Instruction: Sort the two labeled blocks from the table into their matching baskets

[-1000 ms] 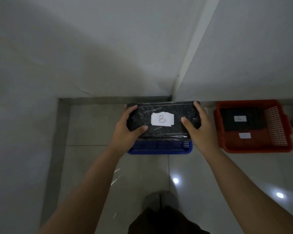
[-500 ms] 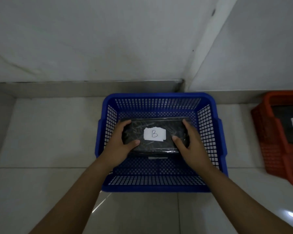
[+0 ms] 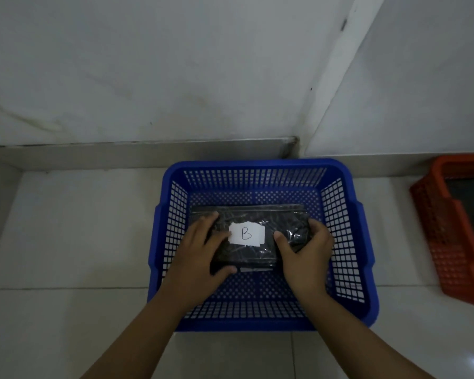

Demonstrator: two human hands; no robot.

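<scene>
A black plastic-wrapped block with a white "B" label (image 3: 248, 236) lies low inside the blue mesh basket (image 3: 260, 166) on the tiled floor. My left hand (image 3: 200, 255) grips its left end, thumb under the near edge. My right hand (image 3: 305, 250) grips its right end. Whether the block rests on the basket's bottom I cannot tell. At the right edge an orange basket (image 3: 446, 242) holds another black block (image 3: 471, 212) with a white label, partly cut off by the frame.
Both baskets stand against a grey skirting (image 3: 137, 154) below white walls that meet at a corner (image 3: 296, 143). Pale floor tiles (image 3: 74, 242) spread to the left and in front of the blue basket.
Both hands have lowered the B block from above the blue basket down into it. The view has moved closer and left, pushing the orange basket to the right edge.
</scene>
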